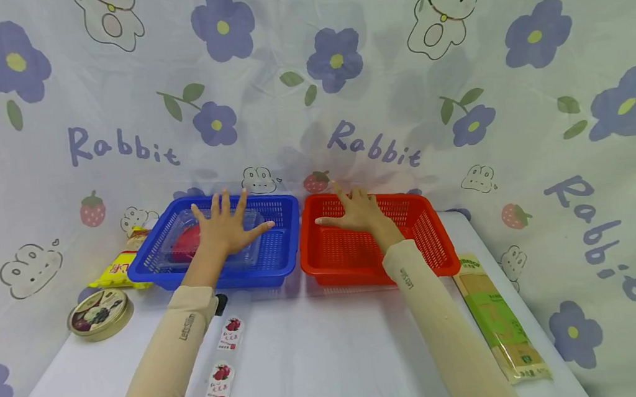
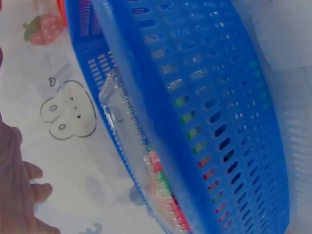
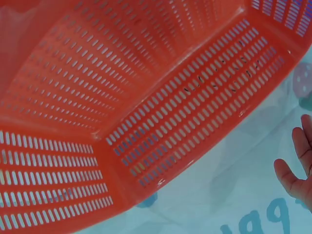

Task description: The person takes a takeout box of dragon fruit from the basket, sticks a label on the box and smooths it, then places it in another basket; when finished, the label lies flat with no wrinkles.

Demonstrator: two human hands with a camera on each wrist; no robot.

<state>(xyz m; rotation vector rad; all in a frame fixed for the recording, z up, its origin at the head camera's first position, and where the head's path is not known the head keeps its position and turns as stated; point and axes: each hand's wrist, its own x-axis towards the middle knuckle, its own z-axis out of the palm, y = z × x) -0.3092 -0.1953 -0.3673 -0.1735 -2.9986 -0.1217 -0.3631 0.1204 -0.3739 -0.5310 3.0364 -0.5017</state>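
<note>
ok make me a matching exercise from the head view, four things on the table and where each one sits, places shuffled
Things
1. clear plastic container
2. round tin
3. long green-labelled packet
4. strip with red fruit pictures

Places, as seen in the head view
A. to the right of the red basket
B. running from near the front of the blue basket toward the camera
C. inside the blue basket
D. at the left, in front of the yellow packet

Right pairs: 1-C, 2-D, 3-A, 4-B
</note>
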